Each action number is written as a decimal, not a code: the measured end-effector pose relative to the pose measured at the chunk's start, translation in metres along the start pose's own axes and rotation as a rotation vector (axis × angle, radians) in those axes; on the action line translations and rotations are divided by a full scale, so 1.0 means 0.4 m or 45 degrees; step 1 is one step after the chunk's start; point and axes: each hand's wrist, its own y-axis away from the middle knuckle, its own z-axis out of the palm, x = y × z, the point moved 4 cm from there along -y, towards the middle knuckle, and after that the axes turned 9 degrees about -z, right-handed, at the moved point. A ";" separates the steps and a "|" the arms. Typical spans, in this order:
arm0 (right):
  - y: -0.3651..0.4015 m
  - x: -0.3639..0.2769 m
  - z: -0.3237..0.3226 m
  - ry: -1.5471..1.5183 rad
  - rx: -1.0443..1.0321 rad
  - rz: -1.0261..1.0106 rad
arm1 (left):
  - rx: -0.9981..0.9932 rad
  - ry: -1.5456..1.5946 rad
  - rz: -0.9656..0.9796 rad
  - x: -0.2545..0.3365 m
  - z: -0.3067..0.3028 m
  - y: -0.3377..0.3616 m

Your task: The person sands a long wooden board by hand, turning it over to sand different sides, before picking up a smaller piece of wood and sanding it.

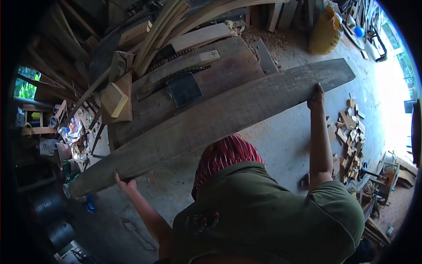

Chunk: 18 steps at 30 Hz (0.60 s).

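Note:
A long, wide wooden plank [189, 127] with narrowed ends stretches diagonally across the head view. My left hand [127, 184] grips its near edge toward the lower left end, thumb on the upper face. Farther up on the right, my right hand [316, 97] is closed on the same edge near the other end. The fingers beneath the plank are hidden. Behind it stands a wooden workbench [237, 57], partly covered by the plank, with a dark rectangular piece [184, 89] and a short wood strip [206, 57] on top.
Curved wood strips [162, 33] and offcuts crowd the bench's left side. A yellow sack [326, 35] stands at the back right. Wood blocks [349, 127] are heaped on the right floor; dark drums [59, 233] stand lower left. A red-striped head covering [231, 154] shows below the plank.

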 end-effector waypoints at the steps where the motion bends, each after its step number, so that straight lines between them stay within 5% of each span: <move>1: 0.025 -0.028 -0.008 0.145 0.191 0.016 | 0.005 -0.011 -0.009 0.009 0.008 0.003; 7: 0.061 -0.166 -0.090 0.420 -0.007 -0.148 | 0.326 -0.216 -0.172 0.108 0.070 0.083; 12: 0.151 -0.171 0.083 0.621 0.122 -0.365 | 0.284 -0.126 -0.157 0.141 0.134 0.043; 14: 0.125 -0.156 0.150 0.689 0.364 -0.761 | 0.039 -0.433 0.077 0.150 0.168 -0.015; 15: 0.126 -0.143 0.198 0.683 0.333 -0.753 | -0.001 -0.504 0.263 0.149 0.191 -0.041; 17: 0.151 -0.146 0.261 0.853 0.489 -0.696 | -0.117 -0.517 0.243 0.106 0.266 -0.034; 18: 0.140 -0.148 0.273 0.902 0.467 -0.695 | 0.000 -0.492 0.395 0.102 0.281 -0.055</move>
